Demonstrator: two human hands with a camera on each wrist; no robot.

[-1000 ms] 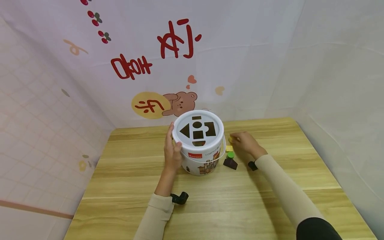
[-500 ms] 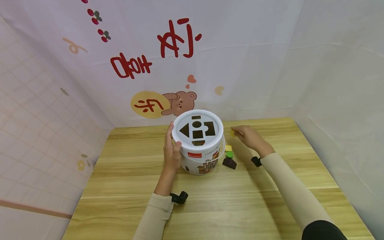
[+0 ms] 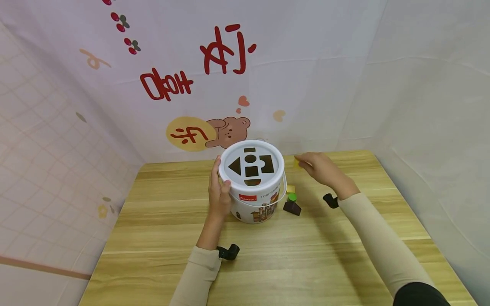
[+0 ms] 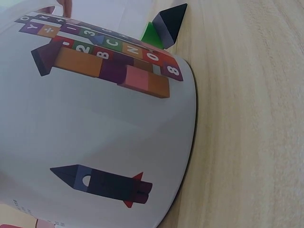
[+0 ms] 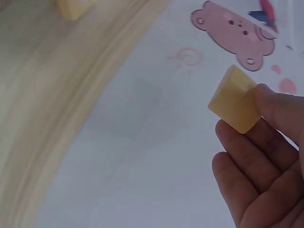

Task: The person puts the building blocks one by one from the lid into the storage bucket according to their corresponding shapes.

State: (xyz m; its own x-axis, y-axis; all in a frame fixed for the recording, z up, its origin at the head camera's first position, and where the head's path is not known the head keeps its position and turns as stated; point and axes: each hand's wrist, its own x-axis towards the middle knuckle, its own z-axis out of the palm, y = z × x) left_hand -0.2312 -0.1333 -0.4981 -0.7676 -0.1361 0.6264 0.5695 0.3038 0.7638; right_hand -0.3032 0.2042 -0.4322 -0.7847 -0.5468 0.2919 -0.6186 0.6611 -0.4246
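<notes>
My left hand (image 3: 219, 192) wraps around the side of the white bucket (image 3: 255, 199), thumb up on the edge of its lid (image 3: 251, 165) and fingers curled against the wall, gripping it upright on the wooden table (image 3: 268, 255). My right hand (image 3: 320, 169) is raised just to the right of the bucket's top, and its fingertips (image 5: 266, 102) pinch a small yellow block (image 5: 235, 105), which hangs in the air beside the lid, touching neither the bucket nor the table. The lid has cut-out holes: a triangle, a circle, a square, a slim rectangle and a half-round. The bucket's side carries printed pictures of coloured blocks and a strip of letters and numbers. At the foot of the bucket on its right side lie another yellow block (image 3: 291, 189), a green block (image 3: 292, 196) and a dark triangular block (image 3: 292, 208), close together. Behind the table hangs a pale cloth with red writing and a cartoon bear (image 3: 229, 131). Both my sleeves are cream-coloured.
</notes>
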